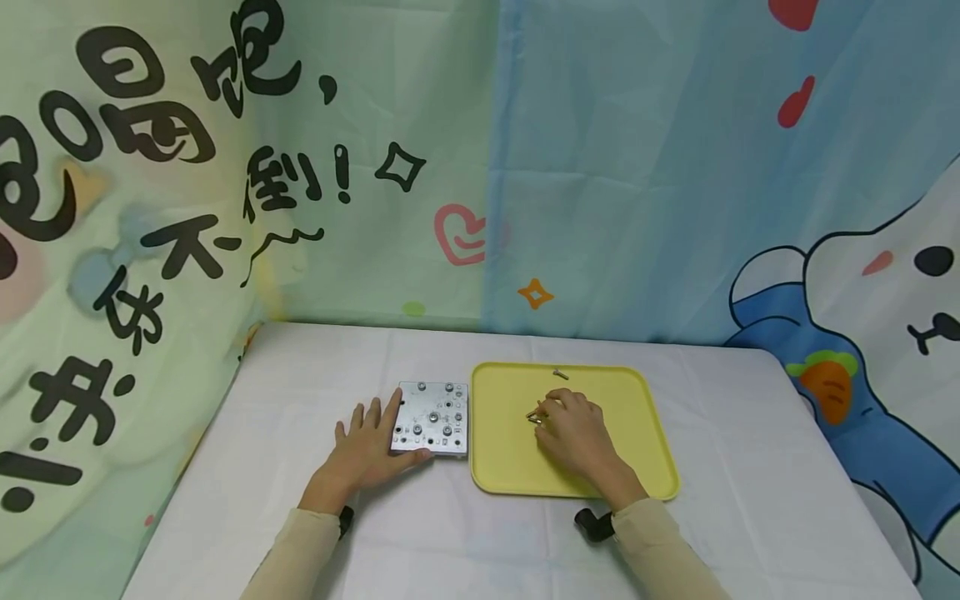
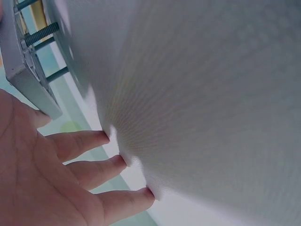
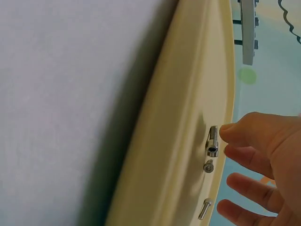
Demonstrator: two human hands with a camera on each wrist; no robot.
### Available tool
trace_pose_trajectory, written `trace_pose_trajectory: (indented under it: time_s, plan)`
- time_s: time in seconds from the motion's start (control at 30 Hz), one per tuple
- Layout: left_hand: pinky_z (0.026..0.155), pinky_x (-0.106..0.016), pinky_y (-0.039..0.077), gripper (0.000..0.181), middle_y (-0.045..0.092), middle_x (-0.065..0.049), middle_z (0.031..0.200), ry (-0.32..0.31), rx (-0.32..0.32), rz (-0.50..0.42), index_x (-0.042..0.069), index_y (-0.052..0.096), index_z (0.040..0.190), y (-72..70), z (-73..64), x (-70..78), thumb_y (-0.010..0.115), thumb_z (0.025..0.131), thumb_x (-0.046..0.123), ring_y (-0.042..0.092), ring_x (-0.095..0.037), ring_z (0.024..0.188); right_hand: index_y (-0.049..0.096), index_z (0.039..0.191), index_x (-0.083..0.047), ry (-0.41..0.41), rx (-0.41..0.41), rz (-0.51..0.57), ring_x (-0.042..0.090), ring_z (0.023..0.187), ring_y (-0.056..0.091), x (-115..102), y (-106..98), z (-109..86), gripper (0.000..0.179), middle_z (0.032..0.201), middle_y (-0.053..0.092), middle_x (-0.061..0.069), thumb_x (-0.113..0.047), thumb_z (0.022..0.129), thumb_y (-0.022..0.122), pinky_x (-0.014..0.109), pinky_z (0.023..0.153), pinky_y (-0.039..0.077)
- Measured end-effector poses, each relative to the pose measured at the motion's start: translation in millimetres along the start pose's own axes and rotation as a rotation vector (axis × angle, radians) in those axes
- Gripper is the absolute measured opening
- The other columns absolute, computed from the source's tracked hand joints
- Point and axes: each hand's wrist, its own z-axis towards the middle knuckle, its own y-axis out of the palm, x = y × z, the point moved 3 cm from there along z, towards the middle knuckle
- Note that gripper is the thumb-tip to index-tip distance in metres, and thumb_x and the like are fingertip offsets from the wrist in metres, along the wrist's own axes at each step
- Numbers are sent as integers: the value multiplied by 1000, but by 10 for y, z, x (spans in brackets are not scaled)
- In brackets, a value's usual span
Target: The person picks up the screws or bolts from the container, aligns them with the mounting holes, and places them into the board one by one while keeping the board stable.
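A silver metal plate with several screws set in it lies left of the yellow tray. My left hand rests at its left side, index finger and thumb along the edges. Its other fingers are spread, tips on the cloth. Over the tray hovers my right hand, fingers loosely bent. In the right wrist view its thumb tip is right beside a socket-head bolt, with no pinch visible. A smaller screw lies close to that bolt, and another screw lies farther off.
White cloth covers the table. Threaded screw shanks stick out beneath the plate. The tray has a raised rim. Printed curtains hang behind and to the left.
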Motion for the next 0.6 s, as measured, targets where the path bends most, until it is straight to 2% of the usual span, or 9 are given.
trace_pose_trajectory:
  time_s: [0.3, 0.6]
  plan:
    - [107, -74, 18, 111, 28, -31, 155, -1, -5, 2, 16, 15, 162, 12, -6, -8, 59, 82, 77, 20, -54, 143, 71, 97, -11, 49, -38, -19, 43, 117, 51, 41, 42, 10, 9, 126, 58, 17, -18, 92, 70, 65, 92, 40]
    - [107, -74, 18, 110, 28, -31, 156, -4, -3, 7, 16, 15, 162, 14, -4, -15, 59, 81, 78, 20, -54, 143, 69, 88, -13, 51, -26, -32, 41, 116, 52, 39, 92, 34, 5, 125, 59, 16, -15, 92, 69, 63, 92, 41]
